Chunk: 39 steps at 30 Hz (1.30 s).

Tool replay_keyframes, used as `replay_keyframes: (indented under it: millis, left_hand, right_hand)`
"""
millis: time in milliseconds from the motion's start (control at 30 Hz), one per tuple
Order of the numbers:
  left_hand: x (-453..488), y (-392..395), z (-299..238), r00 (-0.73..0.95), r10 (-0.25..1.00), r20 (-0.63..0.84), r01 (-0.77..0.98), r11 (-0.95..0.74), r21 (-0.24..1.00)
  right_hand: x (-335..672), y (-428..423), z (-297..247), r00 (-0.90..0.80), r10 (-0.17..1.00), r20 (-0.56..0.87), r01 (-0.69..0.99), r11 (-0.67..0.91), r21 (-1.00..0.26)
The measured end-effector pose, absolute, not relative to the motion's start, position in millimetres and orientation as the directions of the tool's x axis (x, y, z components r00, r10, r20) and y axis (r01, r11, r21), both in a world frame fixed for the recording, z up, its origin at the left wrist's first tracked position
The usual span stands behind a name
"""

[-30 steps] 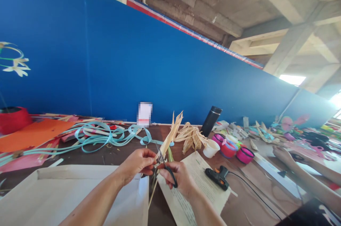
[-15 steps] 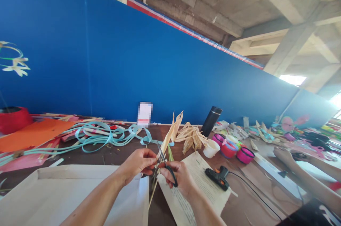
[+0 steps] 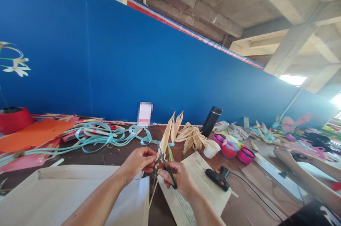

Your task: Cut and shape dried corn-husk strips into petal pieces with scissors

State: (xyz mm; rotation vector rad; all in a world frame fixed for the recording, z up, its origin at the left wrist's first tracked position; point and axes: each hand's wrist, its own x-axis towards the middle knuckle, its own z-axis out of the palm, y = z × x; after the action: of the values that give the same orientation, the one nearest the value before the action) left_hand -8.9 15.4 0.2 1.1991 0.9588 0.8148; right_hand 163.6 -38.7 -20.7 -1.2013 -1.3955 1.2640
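My left hand (image 3: 140,162) is closed, its thumb and fingertips pinching a pale dried corn husk (image 3: 167,132) near the lower end. The husk's tip points up and away from me. Just to its right, my right hand (image 3: 179,177) grips black-handled scissors (image 3: 172,178), whose blades point up and left across the husk. Whether the blades touch it is hard to tell. A bunch of dried husks (image 3: 192,137) lies behind my hands. Below my right hand rests a printed sheet of paper (image 3: 204,179); a large white sheet or box lid (image 3: 87,194) lies under my left arm.
A black glue gun (image 3: 218,178) with a cord lies at right. Behind it stand a white cup (image 3: 211,149), pink tape rolls (image 3: 245,155) and a black bottle (image 3: 211,121). Pale blue ribbon (image 3: 106,135) sprawls at left. Another person's hands (image 3: 286,158) are at far right.
The husk's upper end has swung slightly left and stands apart from the husk behind it. The scissors and my right fingers have shifted a little; my left hand keeps its pinch.
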Motion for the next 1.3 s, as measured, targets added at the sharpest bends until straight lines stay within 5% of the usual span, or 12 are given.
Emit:
replay_keyframes:
  millis: [800,1100,1300]
  left_hand:
    - [-7,22,-6,0.263,0.961,-0.086,-0.152,0.129,0.98]
    - [-6,22,-1,0.214,0.975,-0.053,-0.175,0.092,0.98]
    - [7,18,-14,0.305,0.951,-0.06,-0.145,0.108,0.983]
  right_hand:
    - [165,-41,-18,-0.191,0.98,-0.048,0.135,-0.023,-0.991]
    - [164,-40,-14,-0.075,0.996,0.045,0.06,0.049,-0.997]
    - [161,-37,-12,0.177,0.965,0.192,-0.05,0.204,-0.978]
